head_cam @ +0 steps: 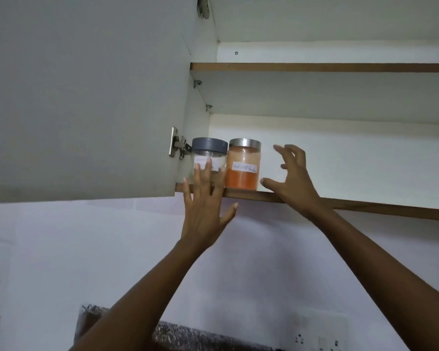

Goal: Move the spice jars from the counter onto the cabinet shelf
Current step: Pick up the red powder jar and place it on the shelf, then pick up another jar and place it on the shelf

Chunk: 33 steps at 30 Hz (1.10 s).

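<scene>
Two jars stand side by side at the left end of the lower cabinet shelf. The clear jar with a grey lid is at the far left, and the jar of orange-red powder with a steel lid touches it on the right. My left hand is raised with straight, spread fingers; its fingertips lie over the front of the grey-lidded jar. My right hand hovers just right of the orange jar, fingers spread and lightly curved, holding nothing.
The open cabinet door hangs at the left on a metal hinge. An upper shelf runs above. Below are a white tiled wall, a speckled counter edge and a wall socket.
</scene>
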Each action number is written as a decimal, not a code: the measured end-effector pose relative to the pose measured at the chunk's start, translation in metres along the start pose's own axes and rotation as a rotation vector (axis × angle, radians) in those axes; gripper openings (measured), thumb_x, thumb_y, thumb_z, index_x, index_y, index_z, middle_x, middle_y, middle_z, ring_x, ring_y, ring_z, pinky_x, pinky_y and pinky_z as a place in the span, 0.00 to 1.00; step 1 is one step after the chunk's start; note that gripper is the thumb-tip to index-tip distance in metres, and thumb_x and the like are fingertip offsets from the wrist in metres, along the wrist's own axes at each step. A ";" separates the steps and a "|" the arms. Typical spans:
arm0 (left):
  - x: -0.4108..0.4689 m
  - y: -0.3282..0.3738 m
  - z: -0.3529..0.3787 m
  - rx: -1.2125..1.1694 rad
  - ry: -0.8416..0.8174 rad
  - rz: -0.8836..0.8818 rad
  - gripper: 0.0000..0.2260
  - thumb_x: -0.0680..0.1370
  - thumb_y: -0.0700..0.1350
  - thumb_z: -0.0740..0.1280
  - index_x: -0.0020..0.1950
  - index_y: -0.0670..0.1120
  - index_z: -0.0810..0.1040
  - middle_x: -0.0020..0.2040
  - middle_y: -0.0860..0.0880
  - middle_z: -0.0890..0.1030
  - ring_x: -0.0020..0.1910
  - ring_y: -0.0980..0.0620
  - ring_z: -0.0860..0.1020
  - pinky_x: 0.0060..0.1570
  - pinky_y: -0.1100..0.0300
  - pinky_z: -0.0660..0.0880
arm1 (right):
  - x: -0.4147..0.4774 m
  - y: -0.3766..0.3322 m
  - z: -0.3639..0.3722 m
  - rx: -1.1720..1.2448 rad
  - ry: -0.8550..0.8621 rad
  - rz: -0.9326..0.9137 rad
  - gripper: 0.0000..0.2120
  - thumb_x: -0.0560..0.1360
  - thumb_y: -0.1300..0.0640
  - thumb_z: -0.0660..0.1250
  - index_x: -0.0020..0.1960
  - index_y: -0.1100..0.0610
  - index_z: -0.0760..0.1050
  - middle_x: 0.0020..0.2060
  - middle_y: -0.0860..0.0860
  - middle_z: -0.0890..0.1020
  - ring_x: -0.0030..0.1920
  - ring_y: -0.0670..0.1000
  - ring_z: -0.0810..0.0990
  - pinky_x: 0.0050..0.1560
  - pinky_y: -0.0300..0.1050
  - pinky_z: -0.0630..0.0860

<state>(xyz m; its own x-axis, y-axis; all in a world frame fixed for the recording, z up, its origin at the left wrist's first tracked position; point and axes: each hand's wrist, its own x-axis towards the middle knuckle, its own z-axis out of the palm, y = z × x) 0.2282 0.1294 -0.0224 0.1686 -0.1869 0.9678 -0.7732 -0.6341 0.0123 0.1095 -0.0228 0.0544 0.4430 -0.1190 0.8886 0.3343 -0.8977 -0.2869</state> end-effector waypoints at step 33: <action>-0.536 0.342 -0.202 -0.663 -1.303 0.196 0.25 0.73 0.46 0.55 0.70 0.52 0.67 0.74 0.49 0.64 0.70 0.51 0.66 0.64 0.52 0.69 | -0.678 -0.025 -0.221 0.279 -0.753 1.073 0.34 0.63 0.52 0.78 0.66 0.48 0.68 0.65 0.45 0.66 0.64 0.41 0.67 0.63 0.33 0.66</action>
<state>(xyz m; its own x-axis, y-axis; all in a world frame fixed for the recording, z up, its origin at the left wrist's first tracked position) -0.2503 0.1645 -0.4856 0.1719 -0.9828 0.0680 -0.9198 -0.1354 0.3684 -0.3832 -0.0129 -0.4623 0.9085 -0.3632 -0.2068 -0.3475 -0.3816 -0.8565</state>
